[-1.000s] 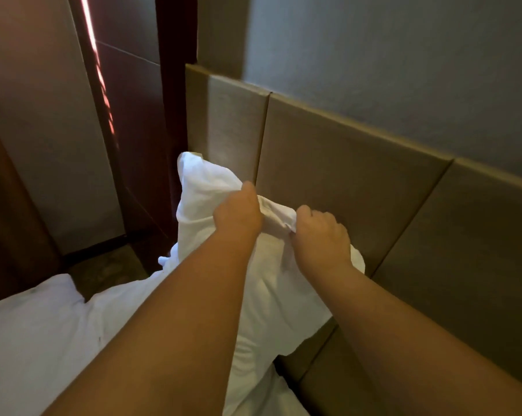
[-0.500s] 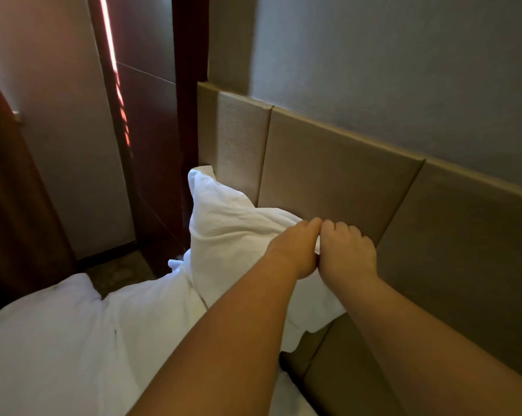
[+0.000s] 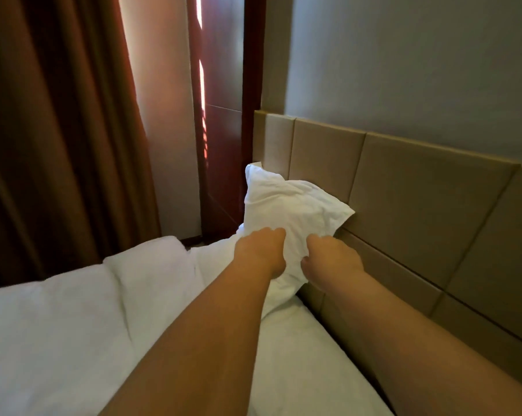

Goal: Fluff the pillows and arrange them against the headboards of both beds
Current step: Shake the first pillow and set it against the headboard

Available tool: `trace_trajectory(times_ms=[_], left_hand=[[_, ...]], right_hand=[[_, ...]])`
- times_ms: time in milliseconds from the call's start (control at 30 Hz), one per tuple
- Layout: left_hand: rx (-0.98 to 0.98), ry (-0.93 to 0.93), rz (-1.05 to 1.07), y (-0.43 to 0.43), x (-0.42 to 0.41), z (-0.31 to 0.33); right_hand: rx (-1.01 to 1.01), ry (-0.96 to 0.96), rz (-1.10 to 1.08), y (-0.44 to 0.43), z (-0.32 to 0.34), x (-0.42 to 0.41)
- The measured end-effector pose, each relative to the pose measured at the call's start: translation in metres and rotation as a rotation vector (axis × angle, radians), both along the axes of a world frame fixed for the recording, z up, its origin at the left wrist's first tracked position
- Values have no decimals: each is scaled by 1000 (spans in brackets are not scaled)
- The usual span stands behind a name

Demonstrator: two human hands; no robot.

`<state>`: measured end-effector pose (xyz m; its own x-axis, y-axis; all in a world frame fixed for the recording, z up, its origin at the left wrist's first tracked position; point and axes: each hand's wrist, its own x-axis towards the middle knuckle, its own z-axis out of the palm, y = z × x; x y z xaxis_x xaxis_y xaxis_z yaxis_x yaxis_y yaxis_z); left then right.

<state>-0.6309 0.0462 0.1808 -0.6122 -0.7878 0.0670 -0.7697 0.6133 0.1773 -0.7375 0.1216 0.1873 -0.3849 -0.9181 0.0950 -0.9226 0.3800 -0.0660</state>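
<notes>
A white pillow (image 3: pixel 286 202) stands upright on the bed, its back leaning against the tan padded headboard (image 3: pixel 419 199) near the headboard's left end. My left hand (image 3: pixel 261 252) grips the pillow's front low down, with fingers curled into the fabric. Beside it, my right hand (image 3: pixel 329 259) grips the same pillow a little to the right, bunching the cover between the two hands. Both forearms reach in from the lower edge of the view.
A white duvet (image 3: pixel 73 325) covers the bed on the left. Brown curtains (image 3: pixel 58 130) hang at the left, with a dark red wooden panel (image 3: pixel 223 115) and a lit strip beside the headboard. A grey wall (image 3: pixel 404 70) rises above the headboard.
My hands have moved down from the pillow's top edge to its lower front. The pillow now stands lower against the headboard, and my view has swung left to show the curtains.
</notes>
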Motion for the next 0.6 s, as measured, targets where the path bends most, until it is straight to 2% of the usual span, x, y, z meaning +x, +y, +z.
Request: trace_trajectory(times_ms=[200,367,600], left_hand=[[53,-46,90,127,80,-14],[39,-45,239,176,148,-5],[100,-163,391,236,248,-32]], right_hand=[[32,-13,139,102,-7,79],[-3,-73,231,131,1,144],[37,-189,324,177,-40,237]])
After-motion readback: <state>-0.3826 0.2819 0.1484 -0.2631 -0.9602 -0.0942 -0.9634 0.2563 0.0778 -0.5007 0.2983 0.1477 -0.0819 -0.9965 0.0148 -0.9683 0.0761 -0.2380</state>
